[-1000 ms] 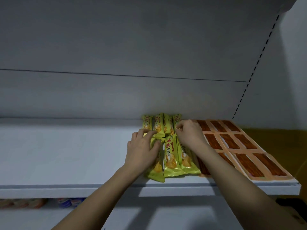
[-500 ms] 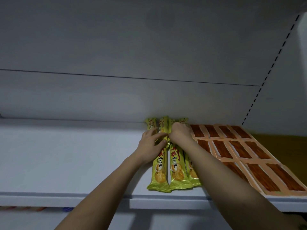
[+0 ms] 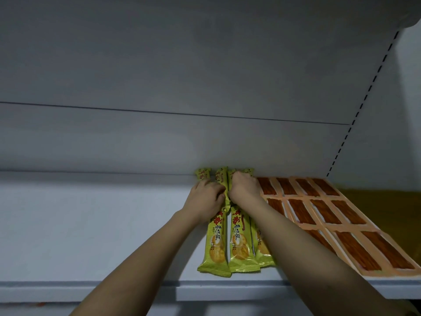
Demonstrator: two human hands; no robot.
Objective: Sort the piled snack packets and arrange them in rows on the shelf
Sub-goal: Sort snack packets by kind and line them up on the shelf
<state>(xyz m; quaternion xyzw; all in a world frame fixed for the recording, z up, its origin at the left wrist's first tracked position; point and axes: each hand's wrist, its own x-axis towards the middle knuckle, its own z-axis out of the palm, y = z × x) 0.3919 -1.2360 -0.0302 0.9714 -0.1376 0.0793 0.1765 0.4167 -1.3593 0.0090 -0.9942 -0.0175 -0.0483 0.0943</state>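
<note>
Up close, green-yellow snack packets in rows, hands pressing them

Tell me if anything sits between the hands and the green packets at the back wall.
Nothing visible does. The left hand and right hand both rest directly on the back-row green snack packets, which already reach the shelf's back wall.

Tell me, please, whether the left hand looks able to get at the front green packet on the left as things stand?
Probably yes: the left hand rests just behind the front left green packet, whose top lies uncovered on the shelf with nothing between them.
</note>
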